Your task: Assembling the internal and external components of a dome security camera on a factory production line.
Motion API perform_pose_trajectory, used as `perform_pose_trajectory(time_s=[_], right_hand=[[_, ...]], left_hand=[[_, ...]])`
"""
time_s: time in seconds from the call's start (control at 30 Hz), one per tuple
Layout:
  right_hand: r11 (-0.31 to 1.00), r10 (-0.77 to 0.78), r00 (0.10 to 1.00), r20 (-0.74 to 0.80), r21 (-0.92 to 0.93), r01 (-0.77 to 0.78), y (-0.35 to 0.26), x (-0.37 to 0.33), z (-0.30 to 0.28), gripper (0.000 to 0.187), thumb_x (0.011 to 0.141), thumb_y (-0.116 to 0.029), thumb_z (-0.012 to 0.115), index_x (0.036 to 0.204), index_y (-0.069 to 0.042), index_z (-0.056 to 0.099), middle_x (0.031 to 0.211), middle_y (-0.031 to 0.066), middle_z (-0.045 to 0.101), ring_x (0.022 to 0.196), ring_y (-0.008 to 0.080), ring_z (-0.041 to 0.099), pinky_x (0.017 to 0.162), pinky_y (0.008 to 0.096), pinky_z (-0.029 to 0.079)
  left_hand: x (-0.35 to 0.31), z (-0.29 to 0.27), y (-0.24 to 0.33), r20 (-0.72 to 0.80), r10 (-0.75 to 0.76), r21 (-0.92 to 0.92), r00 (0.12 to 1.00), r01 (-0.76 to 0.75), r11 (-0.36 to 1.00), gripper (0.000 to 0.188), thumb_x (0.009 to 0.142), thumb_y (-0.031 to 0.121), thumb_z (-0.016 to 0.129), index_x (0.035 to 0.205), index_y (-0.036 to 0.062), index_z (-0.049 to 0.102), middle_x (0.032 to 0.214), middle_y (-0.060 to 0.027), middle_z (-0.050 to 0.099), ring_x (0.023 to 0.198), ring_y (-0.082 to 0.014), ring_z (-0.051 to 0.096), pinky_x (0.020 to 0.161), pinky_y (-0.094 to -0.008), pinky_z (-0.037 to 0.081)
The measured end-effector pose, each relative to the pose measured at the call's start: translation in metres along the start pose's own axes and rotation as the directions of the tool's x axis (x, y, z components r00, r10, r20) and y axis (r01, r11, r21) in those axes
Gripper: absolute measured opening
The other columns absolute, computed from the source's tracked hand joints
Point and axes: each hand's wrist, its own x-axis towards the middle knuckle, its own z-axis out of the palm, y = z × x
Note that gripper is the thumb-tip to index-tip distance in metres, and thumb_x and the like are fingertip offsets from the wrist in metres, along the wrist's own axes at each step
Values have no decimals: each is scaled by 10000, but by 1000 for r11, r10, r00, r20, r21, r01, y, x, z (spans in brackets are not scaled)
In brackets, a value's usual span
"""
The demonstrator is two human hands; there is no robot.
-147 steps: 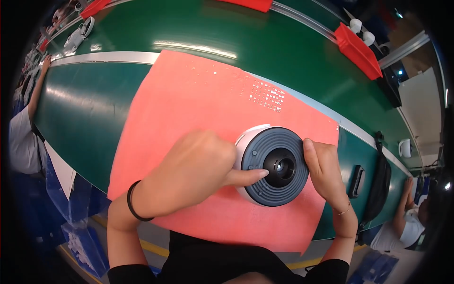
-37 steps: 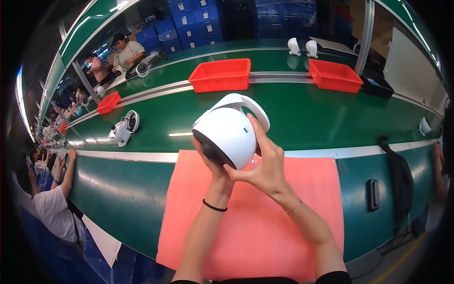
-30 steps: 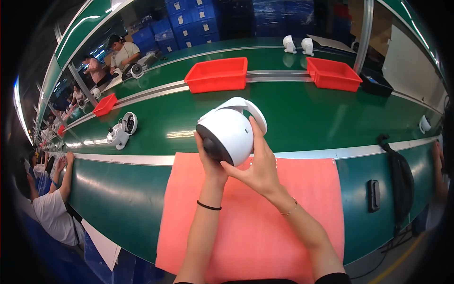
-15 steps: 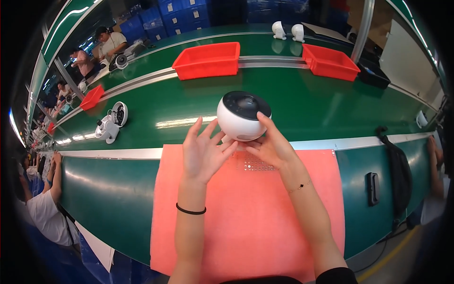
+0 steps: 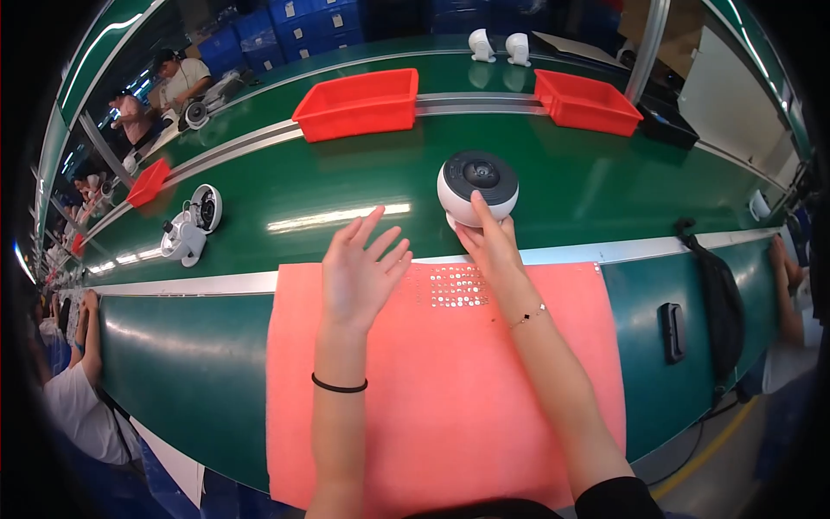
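Observation:
A round white security camera [image 5: 474,177] with a black lens face turned upward stands over the green belt just beyond the pink mat [image 5: 406,406]. My right hand [image 5: 494,251] grips it from the near side, thumb on the black face and fingers under the white shell. Whether its base touches the belt I cannot tell. To the left, my left hand [image 5: 356,272] is raised over the mat's far part, palm up and fingers spread, holding nothing. Rows of small shiny metal pieces [image 5: 458,287] lie on the mat between my hands.
An opened white camera [image 5: 188,233] lies on the belt at left. Red bins [image 5: 356,105] [image 5: 588,102] line the rail behind. At right are a small black case [image 5: 672,332] and a black bag [image 5: 719,311]. Co-workers [image 5: 78,385] sit at both sides.
My right hand has carried the camera away to the right and slightly farther off. My left hand has let go of it and stays behind, open. The whole view has shifted slightly.

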Motion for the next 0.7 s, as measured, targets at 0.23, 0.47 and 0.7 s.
perform_pose_trajectory(time_s=[0.23,0.47,0.7], right_hand=[[963,113,974,-195,-220,-155,-19,3,-12,891,737,-502,681,1329,-42,199,1253,151,352,931,228,524,761,380,479],[988,-153,843,-516,-100,119,-64,6,-46,678,731,-403,666,1187,-87,275,1007,93,283,690,171,401,535,327,374],[948,-220,861,-459,107,299,-80,-5,-36,348,799,-214,574,1057,-75,386,925,59,343,634,154,410,540,312,370]], left_hand=[[-6,-4,8,-59,72,-6,996,-73,997,589,854,350,493,1326,29,349,1349,-260,269,1233,-336,314,1007,-392,295],[-16,-12,35,-103,251,26,963,-249,968,574,852,332,490,1317,26,348,1354,-242,298,1301,-290,253,1018,-403,281],[-29,-3,20,407,-273,913,872,-375,162,879,741,427,673,1400,75,209,1455,-130,209,1355,-385,84,1085,-459,128]])
